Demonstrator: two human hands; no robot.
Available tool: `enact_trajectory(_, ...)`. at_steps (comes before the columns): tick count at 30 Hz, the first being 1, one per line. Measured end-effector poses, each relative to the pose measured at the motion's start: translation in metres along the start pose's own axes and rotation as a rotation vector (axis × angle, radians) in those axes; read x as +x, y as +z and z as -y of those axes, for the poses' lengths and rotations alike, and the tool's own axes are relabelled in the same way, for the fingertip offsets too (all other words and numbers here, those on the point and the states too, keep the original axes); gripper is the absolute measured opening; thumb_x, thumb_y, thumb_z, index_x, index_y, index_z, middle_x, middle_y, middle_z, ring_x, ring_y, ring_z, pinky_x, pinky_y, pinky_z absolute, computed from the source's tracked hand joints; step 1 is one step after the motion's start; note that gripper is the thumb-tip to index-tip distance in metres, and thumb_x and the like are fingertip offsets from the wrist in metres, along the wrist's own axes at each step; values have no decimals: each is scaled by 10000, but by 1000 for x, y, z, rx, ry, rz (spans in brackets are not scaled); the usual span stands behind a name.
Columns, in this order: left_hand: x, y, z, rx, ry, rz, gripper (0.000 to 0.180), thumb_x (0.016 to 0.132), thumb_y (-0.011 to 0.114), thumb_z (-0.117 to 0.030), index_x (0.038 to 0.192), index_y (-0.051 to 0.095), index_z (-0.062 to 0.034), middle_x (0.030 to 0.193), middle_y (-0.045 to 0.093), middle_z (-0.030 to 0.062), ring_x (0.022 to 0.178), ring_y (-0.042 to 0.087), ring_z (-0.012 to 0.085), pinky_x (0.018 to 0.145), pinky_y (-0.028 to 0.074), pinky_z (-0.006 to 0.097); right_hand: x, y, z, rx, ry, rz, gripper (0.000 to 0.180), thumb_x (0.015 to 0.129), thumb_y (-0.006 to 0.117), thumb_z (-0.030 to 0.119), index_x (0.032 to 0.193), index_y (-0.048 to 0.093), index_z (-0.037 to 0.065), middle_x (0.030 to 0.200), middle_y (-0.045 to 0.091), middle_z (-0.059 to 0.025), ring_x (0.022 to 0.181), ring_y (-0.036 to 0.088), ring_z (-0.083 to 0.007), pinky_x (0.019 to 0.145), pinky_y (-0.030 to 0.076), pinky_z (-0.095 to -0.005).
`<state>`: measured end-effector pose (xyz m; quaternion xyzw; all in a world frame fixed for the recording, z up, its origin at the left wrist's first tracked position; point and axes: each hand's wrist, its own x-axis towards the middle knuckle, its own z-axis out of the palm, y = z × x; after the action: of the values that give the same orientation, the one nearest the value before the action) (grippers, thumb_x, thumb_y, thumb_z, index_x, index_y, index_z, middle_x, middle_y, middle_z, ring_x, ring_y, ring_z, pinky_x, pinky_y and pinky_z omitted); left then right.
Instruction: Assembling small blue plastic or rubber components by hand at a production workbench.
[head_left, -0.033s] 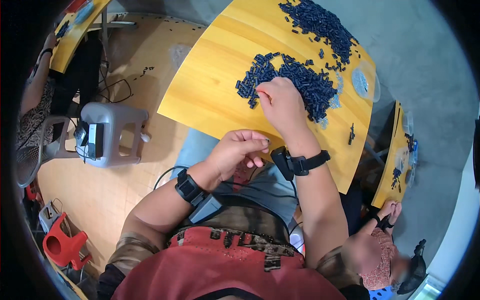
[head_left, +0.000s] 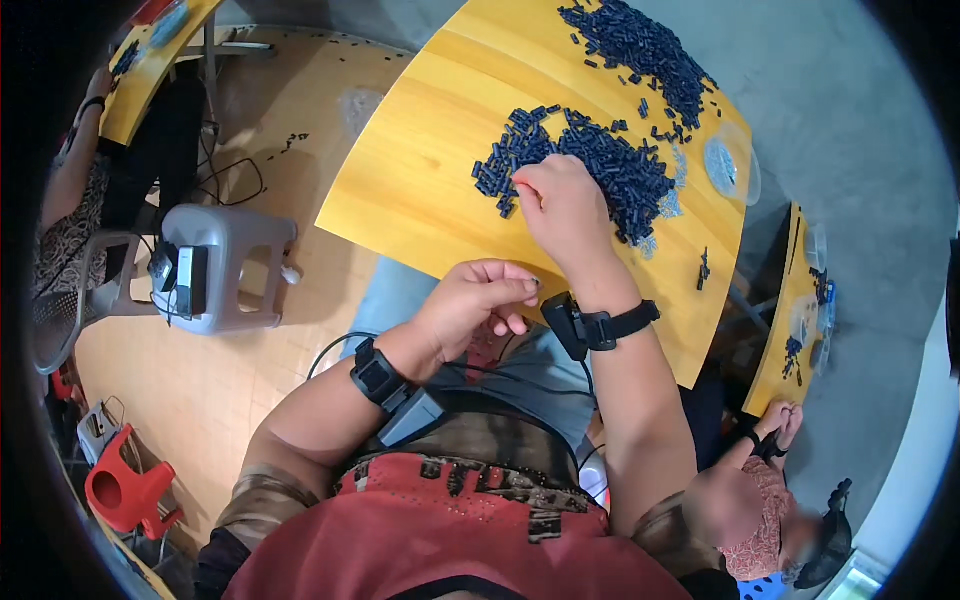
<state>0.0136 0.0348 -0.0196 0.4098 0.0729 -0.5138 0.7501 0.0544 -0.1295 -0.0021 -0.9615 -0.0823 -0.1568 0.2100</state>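
A heap of small dark blue pieces [head_left: 600, 165] lies on the yellow wooden table [head_left: 430, 180]. My right hand [head_left: 565, 215] rests on the heap's left side, its fingertips pinched together on a dark blue piece at the edge. It wears a black wrist device [head_left: 590, 325]. My left hand [head_left: 475, 305] hovers below the table's near edge over my lap, its fingers curled shut with the tips together; what is inside it is hidden. A black band with a cable [head_left: 385, 385] sits on that wrist.
A second dark heap [head_left: 640, 45] lies farther back, and a clear round lid [head_left: 730, 165] sits near the right edge. A grey stool [head_left: 230, 265] and a red stool [head_left: 125, 490] stand on the floor to the left. Other people sit at the lower right [head_left: 760, 500] and far left [head_left: 70, 200].
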Motion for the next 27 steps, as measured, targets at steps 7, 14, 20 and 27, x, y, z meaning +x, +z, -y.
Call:
enact_trajectory(7,-2,1,-1,-26,-17,-1,171,847,655,-183,936,630,-39,822,643,23,556,600,80,466,423,169,-8,-2,-7,-96,10,-18,43,727,620,61,763,643,67,753,572,-92,797,561,-283,667,487,-384)
enact_trajectory(14,-1,-1,0,-14,-20,1,176,850,650,-179,949,631,-35,836,652,31,564,609,77,460,426,161,-2,-3,-1,0,65,-32,44,739,623,66,773,651,60,747,569,-87,798,559,-279,672,484,-378)
enact_trajectory(20,-2,-1,0,36,4,25,164,852,644,-210,950,629,-79,816,656,-3,572,612,68,449,411,172,3,5,-6,33,-31,21,41,736,625,67,769,650,64,744,555,-88,802,555,-278,663,484,-378)
enact_trajectory(27,-1,-2,1,47,-7,31,161,858,638,-217,946,628,-83,817,652,-12,577,610,65,451,400,172,-3,2,-11,-7,-4,34,32,741,613,63,760,636,54,761,563,-90,796,554,-286,672,481,-389)
